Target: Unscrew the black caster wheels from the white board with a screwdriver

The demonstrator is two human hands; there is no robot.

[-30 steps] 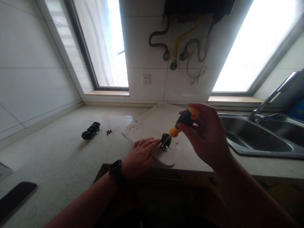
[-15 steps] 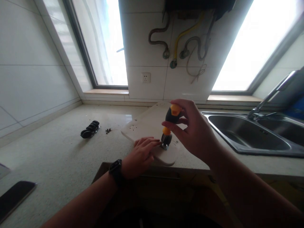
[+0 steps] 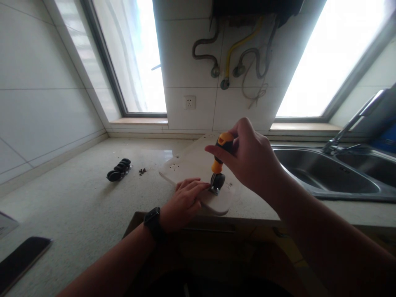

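My right hand (image 3: 252, 154) grips a yellow and black screwdriver (image 3: 217, 166) from above. Its tip points down at the metal plate of a black caster wheel (image 3: 219, 180). The caster stands on a white board (image 3: 193, 161) with small holes, near the board's front corner; whether the tip sits in a screw is too small to tell. My left hand (image 3: 185, 200), a dark watch at its wrist, lies on the board with fingers stretched out. Its fingertips reach the left side of the caster plate.
Several more black casters (image 3: 119, 169) stand in a row on the counter (image 3: 80, 202), beside a small pile of screws (image 3: 142, 171). A dark phone-like slab (image 3: 23, 262) lies at the lower left. A steel sink (image 3: 324, 171) is on the right.
My right hand has turned around the screwdriver handle, its wrist higher and its thumb now pointing left across the handle. The left hand and the caster stay in place.
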